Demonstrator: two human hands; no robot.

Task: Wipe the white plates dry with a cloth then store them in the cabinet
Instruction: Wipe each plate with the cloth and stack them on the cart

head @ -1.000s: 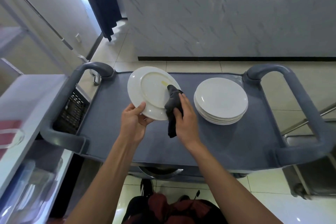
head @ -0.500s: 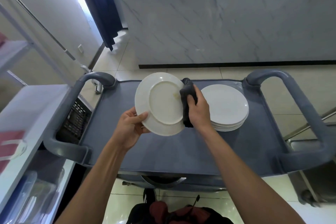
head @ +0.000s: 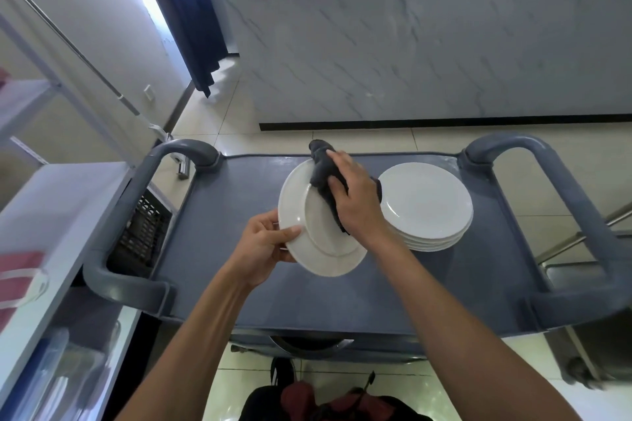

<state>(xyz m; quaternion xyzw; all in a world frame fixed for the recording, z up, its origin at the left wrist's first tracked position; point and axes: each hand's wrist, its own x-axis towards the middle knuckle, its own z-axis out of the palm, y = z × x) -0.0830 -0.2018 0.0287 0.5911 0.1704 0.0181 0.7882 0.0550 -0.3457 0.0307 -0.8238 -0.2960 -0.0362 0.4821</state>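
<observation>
In the head view, the middle of the frame holds a round white ceramic plate tilted up off the grey plastic service cart, its underside and foot ring turned toward the camera. The left hand pinches its lower-left rim — thumb laid flat across the near face, the other fingers curled behind and mostly hidden. The right hand grips a bunched dark grey cloth and presses it against the plate's upper right part, fingers curled round the fabric, one end of which pokes up past the rim. Just right of centre, a stack of round white plates rests on the cart top, close beside the right hand's wrist. By my reading the job is at an early stage: one plate is mid-wipe, and whether the stacked ones are dry cannot be told. No cabinet with plates in it shows — only a pale shelf unit at the left edge — so all the storing seems left to do.
</observation>
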